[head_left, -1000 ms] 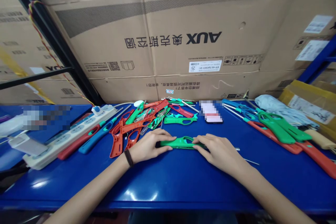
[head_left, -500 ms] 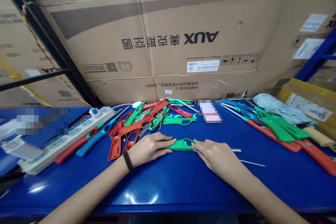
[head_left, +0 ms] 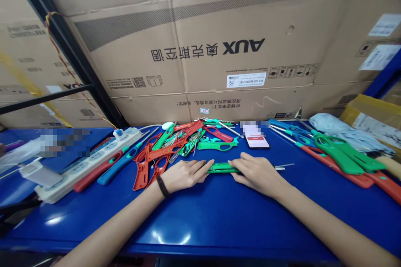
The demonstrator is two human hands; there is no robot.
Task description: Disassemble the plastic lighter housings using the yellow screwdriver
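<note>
A green plastic lighter casing (head_left: 224, 168) lies on its long side between my hands, seen edge-on. My left hand (head_left: 184, 175) grips its left end, and my right hand (head_left: 257, 174) covers its right end, with the fingertips of both hands close together on it. A thin metal rod (head_left: 282, 168) lies just beyond my right hand. To the left of my left wrist is a heap of red and green lighter casings (head_left: 166, 150). A dark band (head_left: 162, 186) circles my left wrist.
Behind my hands are a green casing (head_left: 216, 145) and a phone (head_left: 257, 142) on the blue workbench (head_left: 219, 225). A white power strip (head_left: 90, 162) lies at left. Long red, green and blue lighters (head_left: 338, 162) lie at right, before stacked cardboard boxes (head_left: 203, 50).
The green casing has turned from lying flat onto its edge, and my hands have closed in around it. The view has shifted slightly.
</note>
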